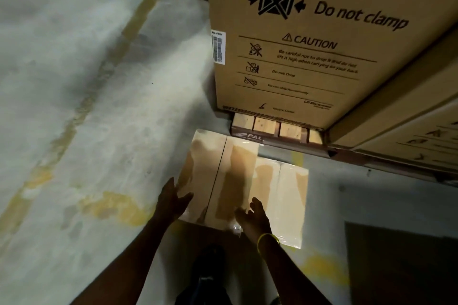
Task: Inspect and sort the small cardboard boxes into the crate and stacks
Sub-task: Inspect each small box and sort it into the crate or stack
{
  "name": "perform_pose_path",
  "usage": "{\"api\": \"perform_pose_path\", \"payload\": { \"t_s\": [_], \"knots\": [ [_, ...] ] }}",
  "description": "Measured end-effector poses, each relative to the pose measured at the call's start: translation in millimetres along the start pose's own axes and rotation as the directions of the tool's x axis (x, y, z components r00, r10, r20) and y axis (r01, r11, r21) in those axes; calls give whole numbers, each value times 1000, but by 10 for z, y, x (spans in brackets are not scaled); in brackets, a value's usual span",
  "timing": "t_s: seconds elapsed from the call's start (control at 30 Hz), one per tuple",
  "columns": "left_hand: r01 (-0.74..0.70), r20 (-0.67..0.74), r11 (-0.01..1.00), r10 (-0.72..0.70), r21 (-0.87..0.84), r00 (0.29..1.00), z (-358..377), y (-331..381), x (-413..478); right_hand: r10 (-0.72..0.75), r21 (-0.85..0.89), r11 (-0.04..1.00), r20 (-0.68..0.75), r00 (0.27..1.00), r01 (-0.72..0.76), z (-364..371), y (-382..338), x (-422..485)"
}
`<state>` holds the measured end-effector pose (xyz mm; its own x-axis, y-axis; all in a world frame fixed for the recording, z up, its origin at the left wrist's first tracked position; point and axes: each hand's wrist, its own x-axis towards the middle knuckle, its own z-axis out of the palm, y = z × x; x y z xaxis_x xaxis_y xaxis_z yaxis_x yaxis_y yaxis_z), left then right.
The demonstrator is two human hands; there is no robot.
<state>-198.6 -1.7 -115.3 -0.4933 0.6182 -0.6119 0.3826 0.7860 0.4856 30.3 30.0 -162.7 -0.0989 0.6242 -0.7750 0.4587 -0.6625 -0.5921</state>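
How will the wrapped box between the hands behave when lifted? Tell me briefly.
The box probably stays stiff: its edges look straight and flat. Its glossy film, crinkled near the right hand, may make the grip slippery. It spans from the left hand to the right, so expect a two-handed lift; weight cannot be told.

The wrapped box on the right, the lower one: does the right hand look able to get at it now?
Probably yes. The right hand is at the near edge of the higher box, and the lower box lies just beside it, top uncovered, nothing between them.
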Motion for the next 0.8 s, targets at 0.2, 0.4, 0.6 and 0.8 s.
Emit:
{"api": "perform_pose_path", "payload": {
  "t_s": [0.2, 0.4, 0.6, 0.8],
  "knots": [
    [116, 134, 970, -89, -213, 987, 64, -240, 378, 7, 4, 1000, 33, 999, -7, 144, 111, 320],
    [31, 195, 944, 36, -330, 980, -327, 202, -97, 1, 192, 981, 42, 999, -9, -317, -308, -421],
    [-100, 281, 892, 243, -441, 929, -847, 1327, -1167, -26, 461, 885, -101, 995, 69, -1191, -1018, -1872],
    [-112, 360, 803, 382, -586, 851, -1125, 2422, -2242, -66, 566, 772, -379, 923, 288, -2096, -1528, -3333]
  ]
}}
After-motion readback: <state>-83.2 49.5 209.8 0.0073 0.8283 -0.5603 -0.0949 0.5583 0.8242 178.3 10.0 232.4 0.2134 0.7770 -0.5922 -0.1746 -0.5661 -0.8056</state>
